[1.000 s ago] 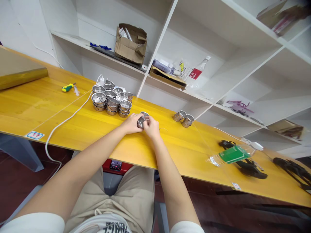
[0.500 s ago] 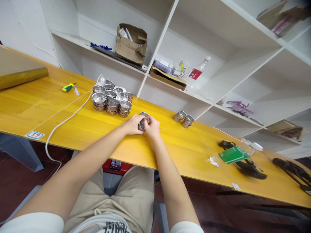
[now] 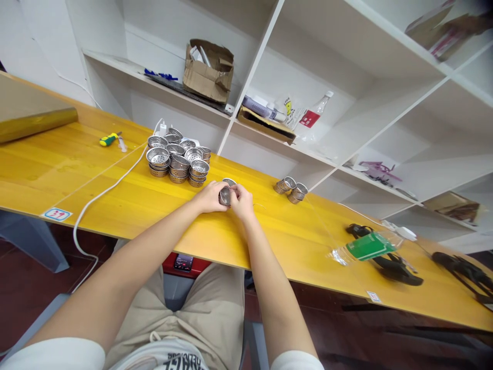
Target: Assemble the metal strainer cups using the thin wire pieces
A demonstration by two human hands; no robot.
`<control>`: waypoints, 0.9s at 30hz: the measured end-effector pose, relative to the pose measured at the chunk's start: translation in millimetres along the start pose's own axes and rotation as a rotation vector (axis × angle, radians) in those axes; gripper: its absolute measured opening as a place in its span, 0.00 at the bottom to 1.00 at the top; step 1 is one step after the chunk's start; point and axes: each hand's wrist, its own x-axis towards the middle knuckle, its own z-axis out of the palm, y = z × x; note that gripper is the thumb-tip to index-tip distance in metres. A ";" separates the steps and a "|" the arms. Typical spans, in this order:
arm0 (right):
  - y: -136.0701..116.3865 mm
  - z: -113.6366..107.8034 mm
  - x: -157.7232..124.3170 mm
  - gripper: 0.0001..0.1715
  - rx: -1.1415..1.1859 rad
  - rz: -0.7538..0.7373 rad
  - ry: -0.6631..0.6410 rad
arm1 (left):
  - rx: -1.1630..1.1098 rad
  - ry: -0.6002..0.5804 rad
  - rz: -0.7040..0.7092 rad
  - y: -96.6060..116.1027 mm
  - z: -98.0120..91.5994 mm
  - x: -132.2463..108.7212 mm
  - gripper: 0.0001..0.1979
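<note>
Left hand (image 3: 211,198) and right hand (image 3: 242,202), fingers (image 3: 234,192) curled closed, both hold steel strainer cup (image 3: 225,196) above yellow table (image 3: 115,205). Big pile of strainer cups (image 3: 177,163) stands left; two small stacks (image 3: 290,189) stand right.
</note>
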 end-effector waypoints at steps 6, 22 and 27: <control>2.1 -0.9 1.9 0.11 0.033 0.028 -0.034 | -0.030 0.030 0.003 -1.7 2.0 0.3 0.28; -9.1 -4.2 -1.0 0.10 -0.085 0.079 -0.057 | -0.017 -0.007 -0.010 -5.5 3.3 -0.8 0.30; -2.0 -6.8 3.1 0.16 -0.095 0.149 0.027 | -0.011 0.044 -0.009 -4.5 3.2 -0.6 0.33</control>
